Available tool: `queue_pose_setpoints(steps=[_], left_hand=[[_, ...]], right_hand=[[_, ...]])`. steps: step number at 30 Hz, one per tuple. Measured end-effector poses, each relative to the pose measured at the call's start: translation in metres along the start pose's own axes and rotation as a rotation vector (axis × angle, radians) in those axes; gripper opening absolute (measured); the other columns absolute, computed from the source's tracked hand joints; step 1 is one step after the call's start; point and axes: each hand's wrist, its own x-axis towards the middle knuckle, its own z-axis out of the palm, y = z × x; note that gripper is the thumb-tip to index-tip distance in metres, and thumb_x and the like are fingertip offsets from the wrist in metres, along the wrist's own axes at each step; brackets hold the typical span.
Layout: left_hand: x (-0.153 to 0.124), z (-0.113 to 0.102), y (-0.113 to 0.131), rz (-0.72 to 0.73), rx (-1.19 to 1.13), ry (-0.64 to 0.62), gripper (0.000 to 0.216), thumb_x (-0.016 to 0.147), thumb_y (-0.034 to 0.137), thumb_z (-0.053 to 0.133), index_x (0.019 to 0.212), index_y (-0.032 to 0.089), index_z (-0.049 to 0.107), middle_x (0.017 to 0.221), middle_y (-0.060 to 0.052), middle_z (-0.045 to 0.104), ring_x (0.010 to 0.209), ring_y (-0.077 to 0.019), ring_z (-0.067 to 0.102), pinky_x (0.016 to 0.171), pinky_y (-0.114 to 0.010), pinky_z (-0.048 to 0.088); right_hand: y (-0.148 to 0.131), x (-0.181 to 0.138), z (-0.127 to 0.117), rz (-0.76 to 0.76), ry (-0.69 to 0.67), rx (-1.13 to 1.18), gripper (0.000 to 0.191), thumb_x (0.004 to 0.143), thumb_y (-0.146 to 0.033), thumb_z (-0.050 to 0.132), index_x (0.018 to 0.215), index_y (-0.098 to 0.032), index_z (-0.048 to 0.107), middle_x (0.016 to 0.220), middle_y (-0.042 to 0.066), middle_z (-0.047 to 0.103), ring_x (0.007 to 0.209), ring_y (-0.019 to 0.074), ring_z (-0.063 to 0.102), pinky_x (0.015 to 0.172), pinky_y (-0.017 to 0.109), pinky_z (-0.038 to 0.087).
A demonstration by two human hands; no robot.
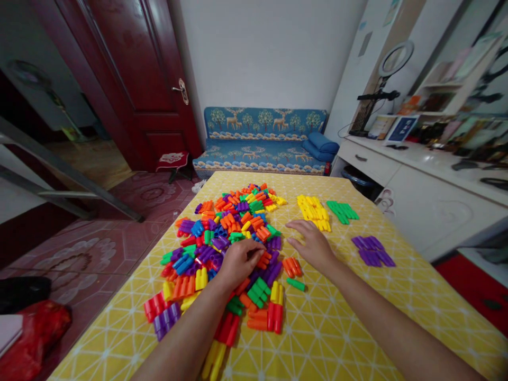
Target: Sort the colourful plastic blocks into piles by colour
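A heap of plastic bullet-shaped building blocks (214,256) in several colours covers the left half of the table. Over its right side is my left hand (240,261), thumb and fingers closed in a pinch. An orange block (264,259) shows just below its fingertips; whether it is gripped I cannot tell. My right hand (311,244) hovers to the right of the heap, fingers apart and holding nothing. Just beyond it lies a group of yellow blocks (313,209). Green blocks (342,211) and purple blocks (373,251) are grouped farther right.
A yellow patterned cloth (325,338) covers the table. Between my forearms lie an orange block cluster (292,267) and a single green block (296,284). A blue sofa (257,151) stands behind the table, and a white cabinet (420,196) at the right.
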Motion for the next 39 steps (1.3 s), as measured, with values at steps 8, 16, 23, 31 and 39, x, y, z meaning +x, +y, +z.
queue_pose_setpoints(steps=[8,16,23,31,39], left_hand=[[0.001,0.0,0.002,0.008,-0.006,0.001,0.02,0.085,0.015,0.056,0.093,0.02,0.074,0.089,-0.004,0.074,0.081,-0.0166,0.066,0.076,-0.025,0.049],[0.001,0.0,0.0,0.001,-0.016,-0.012,0.02,0.086,0.018,0.055,0.094,0.02,0.073,0.089,-0.004,0.073,0.08,-0.0165,0.066,0.076,-0.025,0.049],[0.001,-0.001,0.0,-0.004,-0.009,-0.007,0.018,0.086,0.018,0.056,0.092,0.019,0.073,0.091,-0.005,0.074,0.084,-0.0177,0.068,0.075,-0.026,0.05],[0.0,-0.001,0.0,0.006,-0.012,-0.006,0.018,0.087,0.019,0.055,0.092,0.019,0.073,0.091,-0.005,0.074,0.085,-0.0184,0.068,0.076,-0.027,0.05],[0.0,-0.001,0.001,0.008,0.003,-0.013,0.018,0.088,0.019,0.055,0.091,0.02,0.072,0.089,-0.004,0.074,0.082,-0.017,0.067,0.074,-0.025,0.049]], right_hand=[[-0.049,0.038,0.044,-0.083,-0.282,-0.145,0.039,0.085,-0.014,0.057,0.12,-0.029,0.065,0.115,0.007,0.062,0.109,0.024,0.048,0.093,0.039,0.041],[-0.046,0.027,0.03,0.021,-0.104,-0.024,0.036,0.084,-0.016,0.057,0.116,-0.028,0.067,0.114,0.006,0.061,0.107,0.0207,0.055,0.095,0.034,0.044],[0.049,-0.029,-0.031,0.32,0.32,-0.002,0.04,0.083,-0.029,0.052,0.121,-0.021,0.061,0.12,0.01,0.063,0.11,0.0244,0.058,0.095,0.041,0.047],[0.1,-0.076,-0.034,0.379,0.141,-0.154,0.041,0.078,-0.024,0.05,0.115,-0.02,0.067,0.113,0.01,0.069,0.101,0.0258,0.064,0.09,0.042,0.051],[0.088,-0.071,-0.03,0.377,0.121,-0.256,0.054,0.072,-0.019,0.051,0.125,-0.018,0.061,0.123,0.012,0.064,0.109,0.0277,0.061,0.096,0.044,0.049]])
